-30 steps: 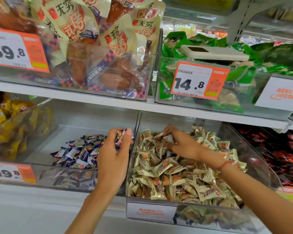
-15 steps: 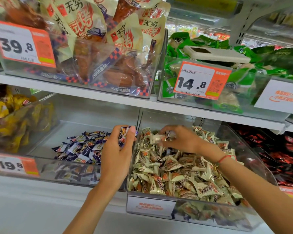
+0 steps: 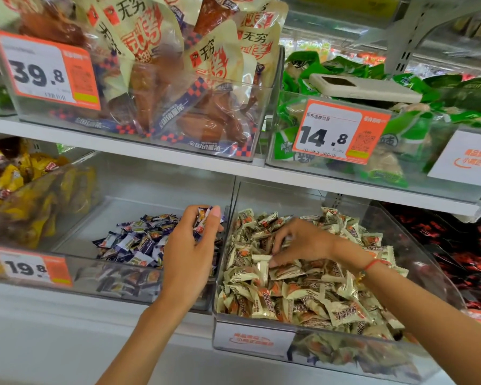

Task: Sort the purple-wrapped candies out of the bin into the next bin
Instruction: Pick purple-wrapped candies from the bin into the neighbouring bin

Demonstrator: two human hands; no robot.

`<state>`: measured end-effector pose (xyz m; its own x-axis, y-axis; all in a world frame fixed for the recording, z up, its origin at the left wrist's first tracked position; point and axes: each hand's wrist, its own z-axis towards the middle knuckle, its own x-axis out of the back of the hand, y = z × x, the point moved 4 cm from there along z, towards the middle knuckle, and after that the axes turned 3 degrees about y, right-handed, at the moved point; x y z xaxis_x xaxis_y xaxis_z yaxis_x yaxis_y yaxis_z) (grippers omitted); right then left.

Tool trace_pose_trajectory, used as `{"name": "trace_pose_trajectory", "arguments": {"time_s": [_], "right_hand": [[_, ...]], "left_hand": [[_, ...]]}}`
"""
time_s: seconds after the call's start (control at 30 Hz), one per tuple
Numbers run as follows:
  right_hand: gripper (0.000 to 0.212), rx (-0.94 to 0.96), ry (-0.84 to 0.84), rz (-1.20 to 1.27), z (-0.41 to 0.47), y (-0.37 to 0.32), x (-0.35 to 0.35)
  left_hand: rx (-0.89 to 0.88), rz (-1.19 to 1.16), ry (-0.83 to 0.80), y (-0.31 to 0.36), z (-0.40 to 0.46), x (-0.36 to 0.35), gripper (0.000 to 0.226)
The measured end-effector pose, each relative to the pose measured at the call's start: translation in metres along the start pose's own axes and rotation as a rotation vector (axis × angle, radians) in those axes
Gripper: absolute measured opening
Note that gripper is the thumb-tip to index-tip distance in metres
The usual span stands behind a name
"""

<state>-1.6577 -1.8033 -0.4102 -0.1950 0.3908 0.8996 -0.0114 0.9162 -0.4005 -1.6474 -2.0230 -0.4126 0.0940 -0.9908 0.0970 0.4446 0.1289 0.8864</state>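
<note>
Two clear bins stand side by side on the lower shelf. The left bin [image 3: 117, 207] holds a pile of purple-wrapped candies [image 3: 134, 243]. The right bin [image 3: 417, 245] is full of cream-wrapped candies [image 3: 303, 295]. My left hand [image 3: 189, 254] hovers over the left bin's right side and grips a small bunch of purple-wrapped candies [image 3: 203, 218] in its curled fingers. My right hand [image 3: 300, 243] lies palm down in the right bin, fingers spread and pressing into the cream candies. Whether it holds anything is hidden.
On the upper shelf stand a bin of big snack packs [image 3: 178, 79] with a 39.8 tag and a bin of green packs [image 3: 400, 107] with a 14.8 tag and a white phone-like device [image 3: 364, 88] on top. Yellow packs [image 3: 25, 190] lie left, red packs [image 3: 456, 245] right.
My right hand has dropped from the back of the cream pile down and forward onto it, fingers spreading. My left hand stays over the left bin with its bunch of purple candies.
</note>
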Motion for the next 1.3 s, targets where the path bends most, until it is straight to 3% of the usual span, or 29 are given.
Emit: {"name": "trace_pose_trajectory", "arguments": {"time_s": [0.2,0.3,0.4,0.47,0.6,0.7,0.83,0.93,1.07,1.17,1.23,1.3], "right_hand": [[0.011,-0.053,0.155,0.500,-0.038,-0.010,0.025],[0.017,-0.005,0.104,0.837,-0.046,-0.028,0.020],[0.020,0.038,0.124,0.937,-0.039,-0.054,0.007],[0.019,0.028,0.211,0.954,-0.031,-0.070,0.001],[0.011,0.039,0.366,0.895,-0.013,-0.095,-0.005],[0.019,0.108,0.431,0.730,0.004,-0.120,-0.006],[0.047,0.194,0.276,0.337,0.030,-0.141,-0.024],[0.062,0.203,0.206,0.092,0.029,-0.124,-0.035],[0.038,0.285,0.478,-0.016,-0.006,-0.079,-0.022],[0.036,0.105,0.532,0.030,-0.019,-0.024,0.003],[0.046,-0.171,0.514,-0.105,-0.012,0.026,0.022],[0.061,-0.460,0.383,-0.262,-0.011,0.068,0.033]], "left_hand": [[0.004,-0.008,-0.029,-0.001,0.002,0.001,0.044],[-0.029,-0.037,-0.111,0.003,-0.001,-0.004,0.046],[-0.052,-0.078,-0.152,0.009,-0.004,-0.010,0.041],[-0.054,-0.107,-0.079,0.011,-0.003,-0.006,0.029],[0.042,-0.114,0.051,-0.001,0.009,0.011,0.021],[0.164,-0.156,0.057,-0.011,0.018,0.019,0.016],[0.148,-0.028,0.118,-0.021,0.026,0.030,0.011],[0.190,0.100,0.069,-0.026,0.025,0.031,0.030],[0.179,0.368,-0.155,-0.035,0.019,0.021,0.059],[0.079,0.422,-0.265,-0.027,0.010,0.009,0.067],[0.094,0.285,-0.371,-0.020,0.002,-0.004,0.069],[0.122,0.218,-0.451,-0.015,-0.005,-0.016,0.067]]}}
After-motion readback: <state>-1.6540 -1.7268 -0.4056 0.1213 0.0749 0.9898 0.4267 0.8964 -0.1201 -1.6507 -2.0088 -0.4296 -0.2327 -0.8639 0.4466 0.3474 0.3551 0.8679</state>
